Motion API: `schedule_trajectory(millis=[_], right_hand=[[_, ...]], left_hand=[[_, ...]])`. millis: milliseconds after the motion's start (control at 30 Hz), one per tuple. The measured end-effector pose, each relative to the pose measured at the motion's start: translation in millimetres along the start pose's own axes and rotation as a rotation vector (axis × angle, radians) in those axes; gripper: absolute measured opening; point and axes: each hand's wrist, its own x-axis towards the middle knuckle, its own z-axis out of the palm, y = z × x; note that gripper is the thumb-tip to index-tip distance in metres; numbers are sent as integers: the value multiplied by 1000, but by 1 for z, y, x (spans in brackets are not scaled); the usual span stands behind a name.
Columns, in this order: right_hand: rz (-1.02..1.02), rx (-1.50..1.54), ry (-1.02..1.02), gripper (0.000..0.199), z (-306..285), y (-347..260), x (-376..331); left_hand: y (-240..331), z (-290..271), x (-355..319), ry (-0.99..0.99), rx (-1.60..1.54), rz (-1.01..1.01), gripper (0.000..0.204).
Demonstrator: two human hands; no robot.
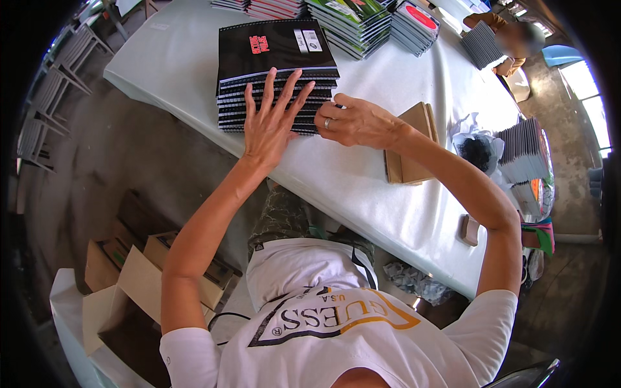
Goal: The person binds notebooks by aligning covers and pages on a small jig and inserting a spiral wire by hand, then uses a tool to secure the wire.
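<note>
A stack of black spiral-bound notebooks (279,45) lies on the white-covered table in front of me, the spiral edges toward me and the top cover facing up. My left hand (270,126) rests against the front of the stack, fingers spread over the spiral edges and fingertips reaching the top cover. At the stack's right front corner is my right hand (352,121), a ring on one finger. Its fingers are curled in, and a small white bit shows by the thumb. Whatever the right fingers grip is hidden.
Piles of green-covered notebooks (352,26) and others stand behind the stack. Brown cardboard (414,145) lies to the right on the table (362,187). Farther right are more notebooks (522,152). A person (504,42) holds notebooks at far right. Open cardboard boxes (139,284) sit at lower left.
</note>
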Motion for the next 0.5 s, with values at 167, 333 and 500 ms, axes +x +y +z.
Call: schedule_trajectory(millis=[167,333,500], right_hand=[[52,-59,-165,2,-4,-10,5],[447,195,-716,4,-5,-32,40],[630,43,-528,16,-27,-55,29]], left_hand=[[2,1,2,-2,14,14,110],[2,-3,3,-17,13,14,108],[-2,-15,5,-72,63,23,106]])
